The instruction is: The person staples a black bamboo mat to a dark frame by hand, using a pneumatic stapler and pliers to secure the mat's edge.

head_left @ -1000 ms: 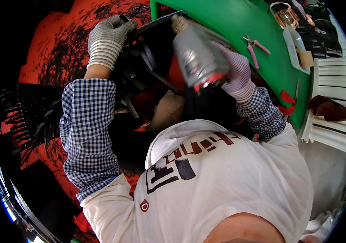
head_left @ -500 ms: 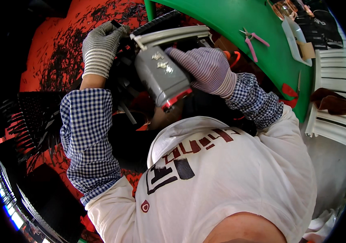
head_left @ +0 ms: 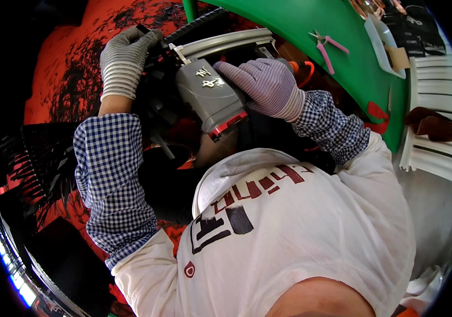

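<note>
Taking clock directions from the centre of the view, the grey, block-bodied hand tool with a red end cap and silver rail [head_left: 207,98] lies near 12 o'clock. The right hand in a purple-striped knit glove [head_left: 271,90], towards 1 o'clock, has its fingers closed round it, thumb along the casing, presumably to carry its weight and steer the rail. The left hand in a grey-and-white striped glove [head_left: 124,63], between 10 and 11 o'clock, pinches a small, flat black piece [head_left: 142,29], fingers nearly together, probably to steady it; whether it joins the black ribbed strip [head_left: 197,25] beside it, I cannot tell.

On the green desk [head_left: 284,24], pink-handled snips [head_left: 328,51] lie at 1 to 2 o'clock. Near 2 o'clock, a white plastic tray [head_left: 379,39] contains a tan, flat piece [head_left: 398,58], overhanging its rim, perhaps being too long.
</note>
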`<action>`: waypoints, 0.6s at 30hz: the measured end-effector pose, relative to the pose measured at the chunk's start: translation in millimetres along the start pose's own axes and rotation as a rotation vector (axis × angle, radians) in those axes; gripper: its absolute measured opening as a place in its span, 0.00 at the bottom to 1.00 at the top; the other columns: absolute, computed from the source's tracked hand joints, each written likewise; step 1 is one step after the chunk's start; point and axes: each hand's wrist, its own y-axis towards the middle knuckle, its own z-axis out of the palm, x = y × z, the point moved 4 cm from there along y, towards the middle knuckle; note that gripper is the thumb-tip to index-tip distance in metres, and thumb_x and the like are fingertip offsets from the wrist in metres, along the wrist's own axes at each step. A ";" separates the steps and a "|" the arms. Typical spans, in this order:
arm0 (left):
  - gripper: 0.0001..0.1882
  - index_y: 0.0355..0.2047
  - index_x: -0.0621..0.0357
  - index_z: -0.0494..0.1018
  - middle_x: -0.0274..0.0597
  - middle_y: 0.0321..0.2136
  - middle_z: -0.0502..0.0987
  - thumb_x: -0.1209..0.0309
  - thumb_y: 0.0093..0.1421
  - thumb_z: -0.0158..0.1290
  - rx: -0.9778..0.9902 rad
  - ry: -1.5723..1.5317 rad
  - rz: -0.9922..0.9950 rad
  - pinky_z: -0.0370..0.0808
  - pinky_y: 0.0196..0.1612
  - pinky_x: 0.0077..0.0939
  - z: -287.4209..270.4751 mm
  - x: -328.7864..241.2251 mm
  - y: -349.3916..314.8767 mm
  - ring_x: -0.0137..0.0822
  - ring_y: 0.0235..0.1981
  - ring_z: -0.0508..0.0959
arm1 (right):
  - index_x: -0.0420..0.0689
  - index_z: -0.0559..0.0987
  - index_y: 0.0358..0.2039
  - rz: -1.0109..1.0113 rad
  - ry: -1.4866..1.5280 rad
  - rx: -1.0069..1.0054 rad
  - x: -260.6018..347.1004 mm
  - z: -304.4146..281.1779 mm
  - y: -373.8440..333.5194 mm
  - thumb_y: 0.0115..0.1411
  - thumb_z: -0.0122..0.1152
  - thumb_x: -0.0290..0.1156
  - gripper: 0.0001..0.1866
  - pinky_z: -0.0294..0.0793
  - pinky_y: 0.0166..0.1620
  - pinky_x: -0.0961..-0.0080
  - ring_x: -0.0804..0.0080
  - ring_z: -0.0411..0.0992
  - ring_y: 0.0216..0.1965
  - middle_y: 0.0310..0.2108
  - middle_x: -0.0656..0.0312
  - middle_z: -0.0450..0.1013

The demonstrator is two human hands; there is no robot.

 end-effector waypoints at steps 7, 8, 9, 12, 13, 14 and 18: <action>0.19 0.40 0.46 0.84 0.36 0.28 0.82 0.49 0.57 0.63 0.054 -0.105 -0.121 0.77 0.39 0.31 8.4 10.3 15.2 0.30 0.31 0.79 | 0.45 0.70 0.61 -0.026 -0.125 0.028 -4.6 16.3 -3.8 0.47 0.73 0.40 0.40 0.79 0.37 0.72 0.69 0.77 0.30 0.30 0.64 0.76; 0.19 0.41 0.47 0.84 0.36 0.28 0.82 0.50 0.57 0.64 0.031 -0.117 -0.086 0.77 0.40 0.31 11.7 13.9 20.3 0.29 0.31 0.79 | 0.46 0.70 0.61 -0.015 -0.132 0.044 -4.7 16.7 -5.1 0.46 0.73 0.40 0.41 0.79 0.37 0.72 0.69 0.77 0.31 0.31 0.63 0.76; 0.19 0.41 0.47 0.84 0.36 0.28 0.82 0.50 0.57 0.64 0.027 -0.112 -0.089 0.77 0.40 0.31 8.6 21.2 20.8 0.29 0.31 0.79 | 0.46 0.70 0.62 -0.020 -0.126 0.055 -3.1 17.8 -3.1 0.44 0.74 0.39 0.43 0.79 0.38 0.72 0.69 0.77 0.32 0.31 0.63 0.76; 0.20 0.43 0.51 0.84 0.39 0.32 0.83 0.52 0.57 0.65 0.045 -0.131 -0.081 0.77 0.42 0.30 -2.2 9.9 16.5 0.30 0.34 0.80 | 0.46 0.69 0.62 -0.003 -0.124 0.075 -0.5 26.2 3.2 0.42 0.74 0.37 0.44 0.79 0.40 0.71 0.68 0.77 0.32 0.32 0.63 0.76; 0.20 0.43 0.51 0.84 0.39 0.32 0.83 0.52 0.57 0.65 0.036 -0.127 -0.087 0.77 0.42 0.30 -7.4 13.3 14.6 0.30 0.34 0.80 | 0.46 0.69 0.62 -0.011 -0.117 0.071 1.9 28.2 6.5 0.42 0.74 0.37 0.44 0.79 0.40 0.71 0.68 0.77 0.32 0.32 0.63 0.76; 0.20 0.43 0.51 0.84 0.40 0.33 0.83 0.53 0.56 0.65 0.026 -0.128 -0.089 0.77 0.43 0.30 -12.8 17.7 13.0 0.31 0.35 0.80 | 0.46 0.69 0.62 -0.024 -0.118 0.066 4.1 30.2 9.7 0.42 0.74 0.37 0.44 0.79 0.40 0.71 0.68 0.77 0.32 0.32 0.62 0.76; 0.19 0.43 0.53 0.83 0.42 0.35 0.83 0.54 0.57 0.65 0.046 -0.155 -0.066 0.76 0.47 0.31 -6.5 26.5 21.5 0.33 0.38 0.80 | 0.46 0.71 0.60 -0.011 -0.153 0.044 1.9 34.7 9.4 0.43 0.73 0.36 0.40 0.79 0.40 0.71 0.67 0.77 0.31 0.32 0.62 0.76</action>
